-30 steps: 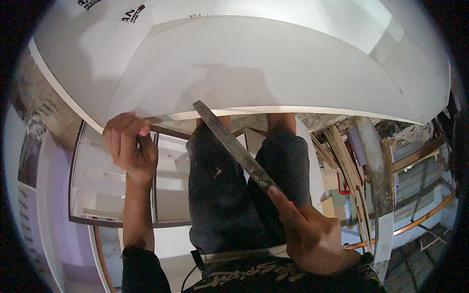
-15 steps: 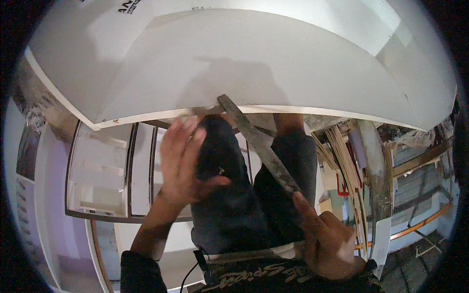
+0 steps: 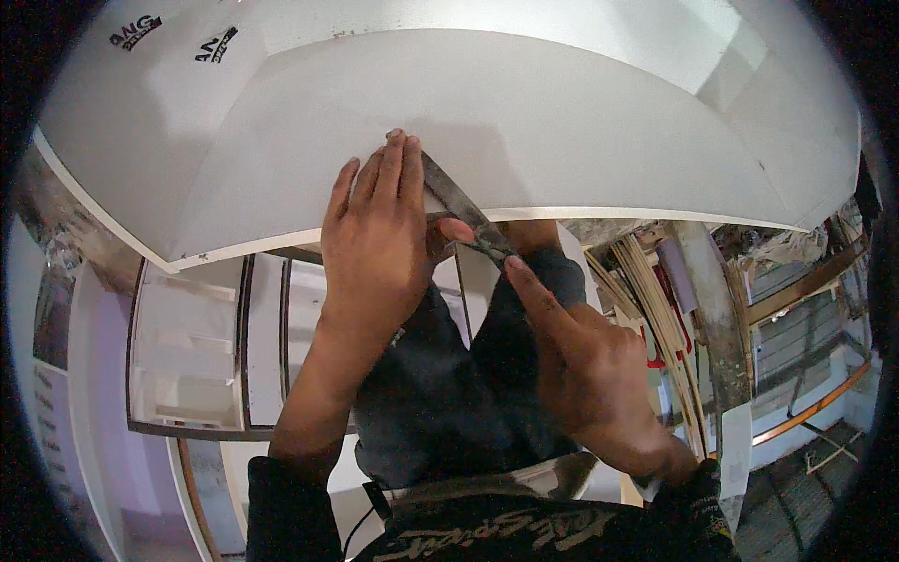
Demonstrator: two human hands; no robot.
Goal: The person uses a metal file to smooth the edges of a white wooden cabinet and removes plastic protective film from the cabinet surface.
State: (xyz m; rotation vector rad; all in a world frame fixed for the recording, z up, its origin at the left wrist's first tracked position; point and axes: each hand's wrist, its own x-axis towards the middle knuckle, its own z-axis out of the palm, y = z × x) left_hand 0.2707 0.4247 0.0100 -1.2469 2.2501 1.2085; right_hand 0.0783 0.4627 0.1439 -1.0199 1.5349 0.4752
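- The person's right hand (image 3: pixel 599 370) is gripping the near end of a dark, flat file (image 3: pixel 459 201), its fingers closing around it and the index finger stretching along the tool.
- The left hand (image 3: pixel 375 225) is reaching over the file's far end, its fingers lying nearly straight and close together; the thumb is standing apart, and I cannot tell whether it is pinching the metal.
- The file is slanting from the right hand up to the left, crossing the pale front edge (image 3: pixel 609 215) of a large white box (image 3: pixel 581 140).
- Dark shorts (image 3: pixel 421 403) are showing below that edge, under the hands.
- Over on the left, a dark-edged white frame (image 3: pixel 187 347) is sitting beside the left forearm.
- To the right, thin wooden strips (image 3: pixel 670 337) are leaning together near a red object (image 3: pixel 653 351), which the strips are partly hiding.
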